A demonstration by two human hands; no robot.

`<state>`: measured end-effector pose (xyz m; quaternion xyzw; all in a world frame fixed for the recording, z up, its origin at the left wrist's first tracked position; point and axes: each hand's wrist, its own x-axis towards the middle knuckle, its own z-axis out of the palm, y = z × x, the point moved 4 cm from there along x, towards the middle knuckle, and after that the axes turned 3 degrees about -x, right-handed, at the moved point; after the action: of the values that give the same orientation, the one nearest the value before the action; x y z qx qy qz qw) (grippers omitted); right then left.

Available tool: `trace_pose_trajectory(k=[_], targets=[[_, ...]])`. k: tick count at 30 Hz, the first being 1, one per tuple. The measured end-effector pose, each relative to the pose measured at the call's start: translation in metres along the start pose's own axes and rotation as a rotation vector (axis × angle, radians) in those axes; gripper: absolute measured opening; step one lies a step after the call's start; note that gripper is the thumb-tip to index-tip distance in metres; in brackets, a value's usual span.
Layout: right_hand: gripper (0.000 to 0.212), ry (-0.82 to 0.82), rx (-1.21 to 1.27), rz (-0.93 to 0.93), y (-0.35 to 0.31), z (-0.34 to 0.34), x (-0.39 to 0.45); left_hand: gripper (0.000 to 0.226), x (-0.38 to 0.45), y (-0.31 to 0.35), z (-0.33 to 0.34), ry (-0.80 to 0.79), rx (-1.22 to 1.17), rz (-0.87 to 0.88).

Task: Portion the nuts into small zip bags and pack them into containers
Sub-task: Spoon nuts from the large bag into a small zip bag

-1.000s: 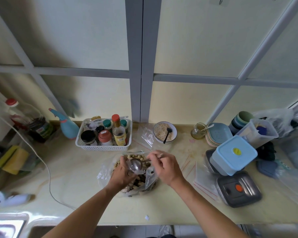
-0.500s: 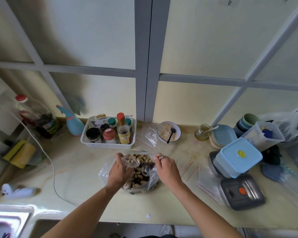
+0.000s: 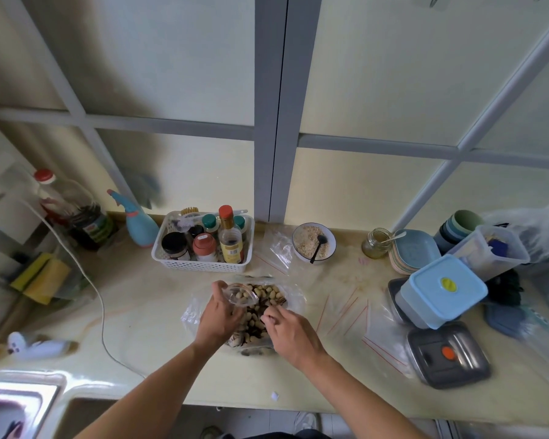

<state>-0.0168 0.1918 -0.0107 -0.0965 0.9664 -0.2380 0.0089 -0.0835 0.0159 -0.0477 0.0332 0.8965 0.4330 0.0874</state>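
A large clear bag of mixed nuts [image 3: 268,293] lies open on the counter in front of me. My left hand [image 3: 219,315] pinches a small clear zip bag [image 3: 240,296] open above it, with a few pale nuts inside. My right hand [image 3: 290,331] is closed on a spoon handle, and the spoon [image 3: 264,313] dips into the nut pile, mostly hidden. Empty zip bags with red strips [image 3: 346,312] lie flat to the right. Beyond them stand a blue-lidded container [image 3: 441,289] and a steel container with a grey lid [image 3: 447,356].
A white basket of condiment bottles [image 3: 184,264] stands behind the nuts. A bowl of oats [image 3: 313,243], a jar [image 3: 376,243], stacked plates [image 3: 414,248] and a clear tub [image 3: 488,251] line the back right. A white cable [image 3: 102,312] crosses the left; the sink [image 3: 13,403] is at the lower left.
The spoon was raised at the small bag's mouth; my right hand has since dropped toward me and pushed it back into the nut pile. My left hand still holds the small bag open.
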Motion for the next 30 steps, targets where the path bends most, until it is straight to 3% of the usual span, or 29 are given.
trace_pose_trajectory(k=[5, 9, 13, 24, 30], targets=[[0.042, 0.094, 0.196, 0.243, 0.006, -0.006, 0.004, 0.055, 0.0, -0.004, 0.0, -0.041, -0.031, -0.038], [0.034, 0.121, 0.599, 0.63, 0.024, -0.001, 0.004, 0.053, -0.001, -0.002, -0.001, -0.071, -0.042, -0.018], [0.033, 0.21, 0.836, 0.801, 0.038, 0.001, 0.0, 0.054, -0.004, 0.004, -0.004, -0.087, -0.022, 0.033], [0.037, 0.388, 0.744, 0.822, 0.061, -0.03, -0.004, 0.054, -0.001, 0.001, -0.002, -0.171, 0.024, 0.054], [0.041, 0.483, 0.71, 0.833, 0.074, -0.056, -0.001, 0.066, 0.005, 0.002, 0.014, -0.261, 0.116, 0.039]])
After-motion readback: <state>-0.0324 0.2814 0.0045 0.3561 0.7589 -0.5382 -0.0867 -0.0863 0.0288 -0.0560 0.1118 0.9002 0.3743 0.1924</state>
